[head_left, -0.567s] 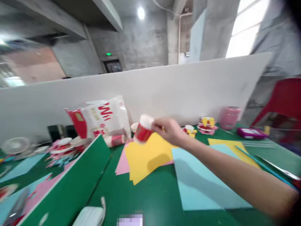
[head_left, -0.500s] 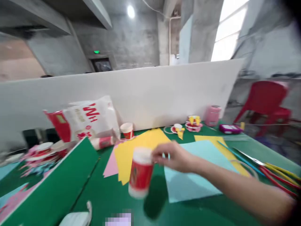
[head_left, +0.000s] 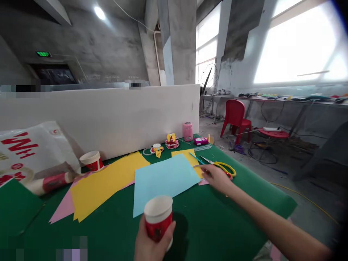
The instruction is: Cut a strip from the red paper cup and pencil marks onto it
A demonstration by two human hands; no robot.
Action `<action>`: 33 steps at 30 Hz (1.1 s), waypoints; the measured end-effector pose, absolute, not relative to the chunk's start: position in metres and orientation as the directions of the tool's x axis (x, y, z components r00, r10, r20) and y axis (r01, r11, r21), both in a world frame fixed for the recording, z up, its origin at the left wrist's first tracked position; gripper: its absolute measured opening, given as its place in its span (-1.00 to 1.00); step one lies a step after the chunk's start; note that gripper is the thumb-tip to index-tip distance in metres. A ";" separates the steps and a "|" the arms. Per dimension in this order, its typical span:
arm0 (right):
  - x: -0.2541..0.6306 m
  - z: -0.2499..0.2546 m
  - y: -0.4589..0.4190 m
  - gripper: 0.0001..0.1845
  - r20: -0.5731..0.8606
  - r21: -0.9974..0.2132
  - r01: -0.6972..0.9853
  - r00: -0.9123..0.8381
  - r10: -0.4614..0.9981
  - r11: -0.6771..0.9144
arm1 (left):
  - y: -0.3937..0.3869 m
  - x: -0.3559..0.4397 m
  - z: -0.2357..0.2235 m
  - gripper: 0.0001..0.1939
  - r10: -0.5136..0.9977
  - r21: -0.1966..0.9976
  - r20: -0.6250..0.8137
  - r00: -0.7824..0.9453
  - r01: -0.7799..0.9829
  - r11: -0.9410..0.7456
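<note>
My left hand point(head_left: 153, 241) is wrapped round a red and white paper cup point(head_left: 158, 226), which is held upright with its rim up, above the near part of the green table. Farther right, my right hand point(head_left: 217, 178) is low over the table by the right edge of a light blue sheet point(head_left: 163, 177). Its fingers are bent together, with the tips hidden near a blue pencil point(head_left: 196, 158) and yellow-handled scissors point(head_left: 227, 167). A red handle point(head_left: 230, 176) shows just behind this hand; whatever lies between the fingers cannot be made out.
Yellow sheets point(head_left: 108, 181) and pink paper point(head_left: 63, 203) lie left. Behind stand another paper cup point(head_left: 94, 162), two decorated cup pieces point(head_left: 172, 141), a pink bottle point(head_left: 187, 131) and a purple box point(head_left: 201, 141). A white panel point(head_left: 130, 119) borders the table's back.
The cup has passed from my right hand to my left and come nearer. My right hand has moved right to the scissors and pencil. The view has turned right.
</note>
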State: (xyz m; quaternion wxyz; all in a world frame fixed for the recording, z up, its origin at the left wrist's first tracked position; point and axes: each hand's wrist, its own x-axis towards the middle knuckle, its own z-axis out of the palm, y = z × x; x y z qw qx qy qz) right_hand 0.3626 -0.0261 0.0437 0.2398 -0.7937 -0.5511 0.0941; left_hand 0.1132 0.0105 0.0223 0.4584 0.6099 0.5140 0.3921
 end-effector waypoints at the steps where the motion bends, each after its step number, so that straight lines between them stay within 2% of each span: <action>1: 0.384 0.037 -0.027 -0.60 0.104 -0.446 0.814 0.460 0.882 -0.372 | 0.018 0.119 0.024 -0.25 0.980 0.957 0.019 0.200 0.281 -0.076; 4: 0.431 0.017 -0.029 -0.55 0.034 -0.344 0.755 0.604 0.796 -0.558 | 0.032 0.132 0.021 -0.26 0.970 0.959 0.111 0.214 0.233 -0.162; 7: 0.454 0.004 -0.027 -0.73 -0.076 -0.272 0.702 0.666 0.742 -0.658 | 0.033 0.139 0.009 -0.27 0.958 0.966 0.185 0.221 0.141 -0.219; 11: 0.464 -0.004 -0.019 -0.79 -0.135 -0.235 0.670 0.695 0.707 -0.704 | 0.031 0.136 -0.005 -0.30 0.960 0.986 0.156 0.231 0.013 -0.164; 14: 0.467 -0.003 -0.022 -0.81 -0.103 -0.268 0.671 0.693 0.713 -0.691 | 0.034 0.130 -0.010 -0.31 0.967 0.991 0.131 0.218 -0.006 -0.133; 19: 0.457 0.013 -0.034 -0.90 0.157 -0.409 0.728 0.650 0.743 -0.550 | 0.041 0.125 -0.012 -0.30 0.972 0.995 0.099 0.212 -0.014 -0.098; 22: 0.428 0.023 -0.031 -0.86 0.289 -0.528 0.768 0.564 0.774 -0.363 | 0.042 0.123 -0.011 -0.31 0.966 0.994 0.107 0.234 0.000 -0.110; 25: 0.379 0.026 -0.019 -0.84 0.327 -0.644 0.746 0.469 0.820 -0.169 | 0.042 0.120 -0.009 -0.34 0.954 0.990 0.123 0.273 0.032 -0.137; 27: 0.342 0.027 -0.011 -0.79 0.290 -0.855 0.513 0.351 0.890 0.076 | 0.041 0.120 -0.008 -0.34 0.943 0.986 0.133 0.306 0.059 -0.158; 29: 0.308 0.027 -0.005 -0.74 0.264 -0.923 0.333 0.188 0.946 0.191 | 0.040 0.120 -0.006 -0.36 0.924 0.976 0.152 0.352 0.095 -0.197; 31: 0.282 0.027 -0.001 -0.75 0.208 -0.968 0.160 0.076 0.975 0.194 | 0.040 0.122 -0.005 -0.37 0.924 0.972 0.164 0.345 0.106 -0.212; 33: 0.269 0.026 0.002 -0.76 0.156 -0.985 0.075 0.036 0.987 0.153 | 0.040 0.122 -0.004 -0.38 0.930 0.975 0.153 0.334 0.101 -0.197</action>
